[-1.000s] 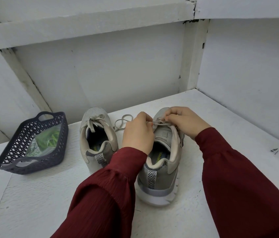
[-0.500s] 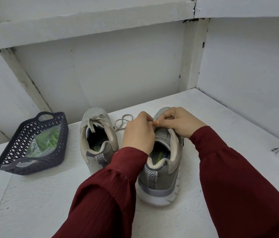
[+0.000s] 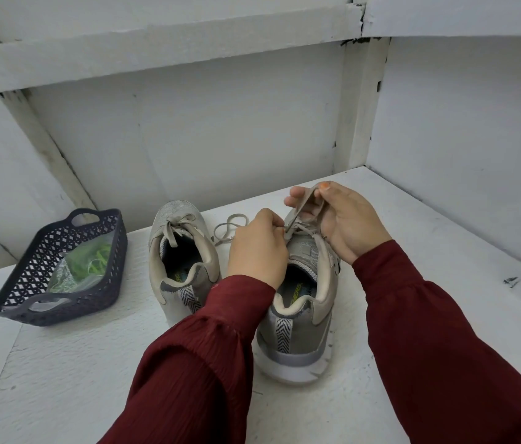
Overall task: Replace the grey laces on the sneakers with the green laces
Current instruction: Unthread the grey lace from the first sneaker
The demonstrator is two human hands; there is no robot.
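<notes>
Where the white painted surface [image 3: 60, 363] meets the white panelled wall [image 3: 188, 139], the following items are recorded.

1. Right sneaker [image 3: 297, 334], grey-and-beige mesh with a white sole: stood upright near the middle of the surface, heel toward the camera and toe toward the wall. It is still threaded with a flat grey lace [image 3: 301, 207], one length of which is drawn up and away from the top of the lacing.

2. Left sneaker [image 3: 175, 213], matching: stood just beside the first, apart from it, with its own grey lace tied in a bow [image 3: 177, 224] over the tongue.

3. Loose grey lace loop [image 3: 230, 225]: laid on the surface between the two toes. Which sneaker it belongs to cannot be told.

4. Left hand [image 3: 257, 248], in a dark red sleeve [image 3: 204, 347]: held over the right sneaker's tongue, its grip clamped by the fingertips on the flat grey lace where it leaves the lacing.

5. Right hand [image 3: 345, 225], sleeved alike: raised above the right sneaker's toe, its grip clamped on the upper part of the same lace, which is pinched between thumb and fingers.

6. Dark blue perforated plastic basket [image 3: 115, 251] with handles: placed at the left of the surface, well apart from both hands. The bright green laces [image 3: 92, 265] are kept inside it in a clear plastic bag [image 3: 60, 277].
</notes>
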